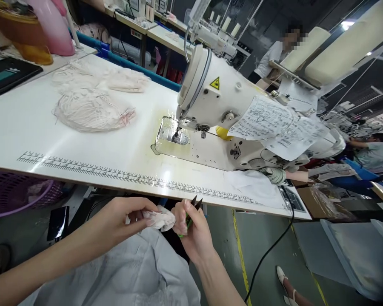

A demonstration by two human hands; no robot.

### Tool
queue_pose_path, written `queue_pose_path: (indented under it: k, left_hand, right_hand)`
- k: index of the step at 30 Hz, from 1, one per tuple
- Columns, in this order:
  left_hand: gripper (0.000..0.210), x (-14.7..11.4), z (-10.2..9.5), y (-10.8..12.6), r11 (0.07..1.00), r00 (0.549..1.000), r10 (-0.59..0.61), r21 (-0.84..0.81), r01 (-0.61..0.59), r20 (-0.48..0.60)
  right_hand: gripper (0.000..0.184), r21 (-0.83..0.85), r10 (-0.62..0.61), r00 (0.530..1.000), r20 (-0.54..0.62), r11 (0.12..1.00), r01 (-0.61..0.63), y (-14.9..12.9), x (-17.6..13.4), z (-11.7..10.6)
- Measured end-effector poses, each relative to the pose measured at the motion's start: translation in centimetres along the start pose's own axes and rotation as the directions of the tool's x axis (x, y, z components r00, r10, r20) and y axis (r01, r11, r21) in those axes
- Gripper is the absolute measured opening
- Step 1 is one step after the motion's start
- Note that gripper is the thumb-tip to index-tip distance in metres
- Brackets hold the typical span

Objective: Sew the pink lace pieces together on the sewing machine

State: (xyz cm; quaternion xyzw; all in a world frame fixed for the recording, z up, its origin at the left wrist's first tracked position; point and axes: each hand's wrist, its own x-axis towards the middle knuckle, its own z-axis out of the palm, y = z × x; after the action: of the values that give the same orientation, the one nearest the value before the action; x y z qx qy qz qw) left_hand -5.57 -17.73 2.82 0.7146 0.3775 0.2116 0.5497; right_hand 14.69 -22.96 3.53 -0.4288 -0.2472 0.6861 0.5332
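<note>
Pinching the white cloth (163, 219) between thumb and fingers, your left hand (118, 216) has a firm-looking grip on its left end. Your right hand (195, 236) has its grip wrapped round the snips (188, 219), green at the handles, their two dark blades pointing up and standing apart. The cloth's other end reaches your right fingers; whether they also pinch it, you cannot tell from this angle. Cloth and snips are both just off the near edge of the worktop (28, 131), above the pale fabric (127, 267) over your lap.

Along that edge runs a printed ruler (140, 177). Beyond it, ahead of you, stands the sewing machine (230, 91), with handwritten sheets (264, 119) on its arm and a metal plate (166, 135) under its needle area. Left of the machine lie pale, thin pieces (87, 108), one with reddish threads at its right end. More white fabric (249, 182) lies at the right, by the machine's base.

Below the worktop's left end is a purple basket (12, 199). To your right, a black cable (270, 250) hangs toward the floor (221, 255), near a blue bin (325, 246). Past the machine, another person (270, 57) stands.
</note>
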Motion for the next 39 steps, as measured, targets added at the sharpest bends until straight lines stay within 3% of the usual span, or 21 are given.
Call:
queue_pose_path:
  k: [6,9,16,20,25,30,39]
  left_hand:
    - [0.027,-0.5,-0.1,0.4,0.994,0.983,-0.106,-0.006,0.108,0.151]
    - [0.027,-0.8,0.4,0.1,0.99,0.976,-0.14,0.007,0.141,0.165]
    - [0.042,-1.9,0.8,0.5,0.998,0.994,0.012,-0.059,-0.019,-0.112]
    - [0.044,-2.2,0.8,0.6,0.988,0.988,-0.004,-0.155,-0.021,-0.155]
    - [0.042,-1.7,0.3,0.7,0.948,0.998,-0.063,-0.312,0.062,0.006]
    - [0.036,-1.1,0.2,0.9,0.967,0.979,-0.111,-0.211,0.146,0.17]
    - [0.043,-0.3,1.4,1.3,0.998,0.994,-0.061,-0.029,0.064,0.095]
  right_hand:
    - [0.058,-0.04,0.041,0.999,0.012,0.998,-0.041,0.7,0.0,0.3]
    - [0.059,-0.043,0.062,0.998,-0.001,0.997,-0.062,1.0,-0.2,0.4]
    - [0.061,-0.003,-0.017,0.999,-0.037,1.0,0.017,1.2,-1.0,0.5]
    - [0.062,0.027,-0.037,0.998,-0.056,0.999,0.039,0.8,-1.2,0.8]
    - [0.064,0.034,-0.022,0.999,-0.041,0.999,0.023,0.3,-0.6,1.4]
    - [0.063,0.044,-0.006,0.999,-0.052,0.999,0.008,0.2,-0.2,1.9]
    - [0.062,0.045,-0.014,0.995,-0.098,0.999,0.018,0.9,-0.3,2.3]
